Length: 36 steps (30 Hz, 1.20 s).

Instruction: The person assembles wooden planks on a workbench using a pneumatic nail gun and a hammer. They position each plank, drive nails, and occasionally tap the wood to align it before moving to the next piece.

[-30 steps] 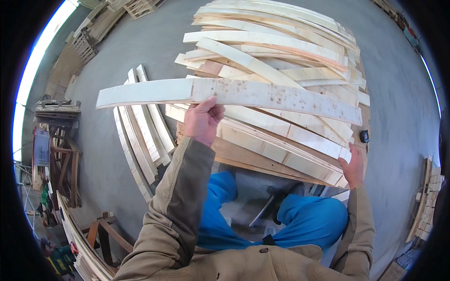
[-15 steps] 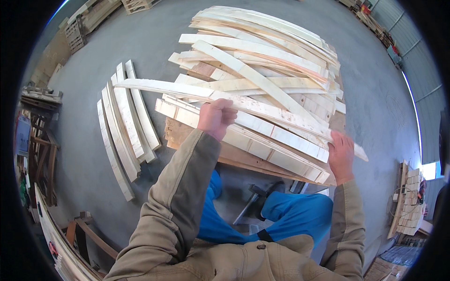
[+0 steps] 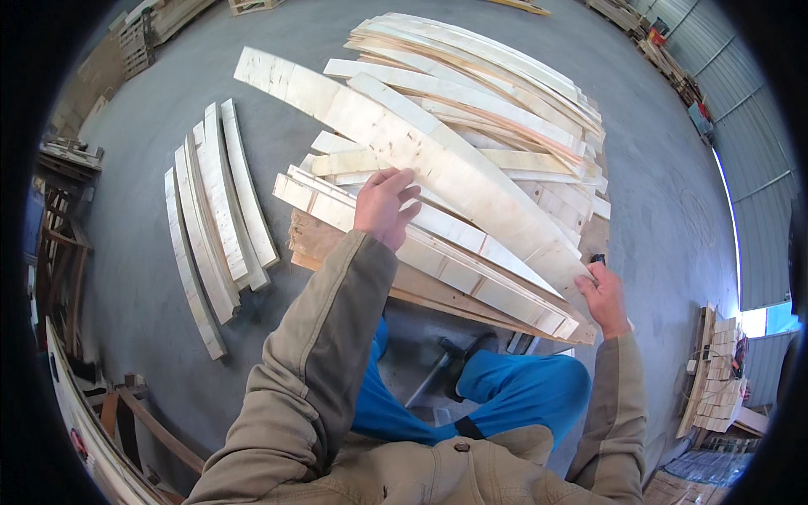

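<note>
A long pale wooden board [image 3: 404, 147] lies slantwise over a pile of similar boards, its broad face up and its far left end jutting past the pile. At the near right end, my right hand [image 3: 604, 296] is closed on the board, thumb and fingers at its tip. My left hand [image 3: 387, 206] is beside the board's lower edge near the middle, fingers loosely bent and apart, holding nothing. Under and in front of it lie narrow boards [image 3: 471, 273] stacked side by side. A small dark object [image 3: 598, 259] shows just above my right hand; its kind is unclear.
Several loose boards [image 3: 220, 194] lie on the grey floor at left. The big pile [image 3: 480, 76] rests on a wooden sheet [image 3: 313, 236]. Below it are my blue-trousered legs and a dark stand with a metal bar [image 3: 429, 379]. Stacked wood [image 3: 715, 370] stands at right.
The board has turned from edge-on to broad face up, and its far end has swung away from me. My left hand's fingers have loosened; my right hand has moved slightly nearer.
</note>
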{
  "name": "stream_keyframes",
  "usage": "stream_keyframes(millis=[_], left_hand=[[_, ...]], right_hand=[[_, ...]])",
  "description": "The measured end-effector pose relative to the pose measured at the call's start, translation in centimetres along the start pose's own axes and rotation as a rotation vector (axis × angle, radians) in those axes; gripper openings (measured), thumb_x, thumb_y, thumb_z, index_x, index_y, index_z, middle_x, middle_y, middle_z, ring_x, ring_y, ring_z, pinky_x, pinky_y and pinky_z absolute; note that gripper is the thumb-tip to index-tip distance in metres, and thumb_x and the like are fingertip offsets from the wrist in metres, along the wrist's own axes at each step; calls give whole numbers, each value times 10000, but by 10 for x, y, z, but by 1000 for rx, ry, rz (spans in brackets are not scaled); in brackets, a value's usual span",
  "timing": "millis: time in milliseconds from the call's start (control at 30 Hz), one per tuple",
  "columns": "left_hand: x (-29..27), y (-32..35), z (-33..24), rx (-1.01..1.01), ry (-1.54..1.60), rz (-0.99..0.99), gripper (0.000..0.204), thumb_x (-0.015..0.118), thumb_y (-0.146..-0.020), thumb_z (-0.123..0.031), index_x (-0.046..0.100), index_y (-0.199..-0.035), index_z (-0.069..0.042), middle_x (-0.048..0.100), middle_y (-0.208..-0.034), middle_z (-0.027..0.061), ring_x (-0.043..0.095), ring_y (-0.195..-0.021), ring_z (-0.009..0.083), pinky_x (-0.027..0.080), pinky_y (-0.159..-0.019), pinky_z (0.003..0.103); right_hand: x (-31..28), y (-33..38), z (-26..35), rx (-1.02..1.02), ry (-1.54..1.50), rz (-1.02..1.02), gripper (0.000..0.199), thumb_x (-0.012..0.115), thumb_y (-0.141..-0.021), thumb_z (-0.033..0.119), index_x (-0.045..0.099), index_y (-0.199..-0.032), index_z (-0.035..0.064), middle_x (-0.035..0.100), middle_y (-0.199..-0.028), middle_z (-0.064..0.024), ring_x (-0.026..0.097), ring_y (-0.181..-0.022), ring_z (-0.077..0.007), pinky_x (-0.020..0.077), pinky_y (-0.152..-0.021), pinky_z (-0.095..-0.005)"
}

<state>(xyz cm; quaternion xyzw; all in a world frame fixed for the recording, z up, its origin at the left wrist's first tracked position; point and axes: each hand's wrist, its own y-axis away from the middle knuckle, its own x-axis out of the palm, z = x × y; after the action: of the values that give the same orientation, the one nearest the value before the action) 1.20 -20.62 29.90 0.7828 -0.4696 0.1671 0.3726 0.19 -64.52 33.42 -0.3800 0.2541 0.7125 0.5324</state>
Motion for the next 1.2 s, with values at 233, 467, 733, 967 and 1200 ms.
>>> stream_keyframes(millis=[233,467,733,967,1200], left_hand=[[-5,-7,10,-10,36,41,55,672,-1044,-100,618,-1055,-98,709,-967,56,723,-880,193,619,-779,367],[0,-6,14,-42,16,43,141,728,-1014,-100,600,-1073,-87,695,-930,63,732,-838,199,622,-736,353],[-1,-7,16,-36,20,46,135,720,-1016,-97,604,-1084,-80,699,-935,68,736,-851,202,617,-726,337],[0,-8,14,-50,3,52,119,708,-1031,-142,610,-1060,-81,665,-907,56,701,-821,188,598,-702,327],[2,-8,15,-53,18,-3,155,710,-1048,-232,620,-1047,-106,648,-881,38,688,-805,189,582,-700,342]], right_hand=[[3,3,-10,98,-9,50,262,728,-959,226,684,-1015,-26,679,-812,-167,627,-746,-224,494,-708,-375],[14,10,-32,69,-84,41,265,726,-958,217,664,-977,-40,612,-764,-137,539,-719,-192,462,-682,-364],[21,14,-47,58,-109,59,252,722,-961,207,639,-946,-31,578,-753,-107,522,-733,-169,453,-682,-355],[27,12,-52,66,-161,72,246,720,-960,205,635,-943,-26,579,-753,-93,521,-738,-163,453,-685,-348],[25,12,-48,45,-154,83,238,714,-959,199,631,-936,-23,582,-751,-90,515,-733,-156,446,-678,-350]])
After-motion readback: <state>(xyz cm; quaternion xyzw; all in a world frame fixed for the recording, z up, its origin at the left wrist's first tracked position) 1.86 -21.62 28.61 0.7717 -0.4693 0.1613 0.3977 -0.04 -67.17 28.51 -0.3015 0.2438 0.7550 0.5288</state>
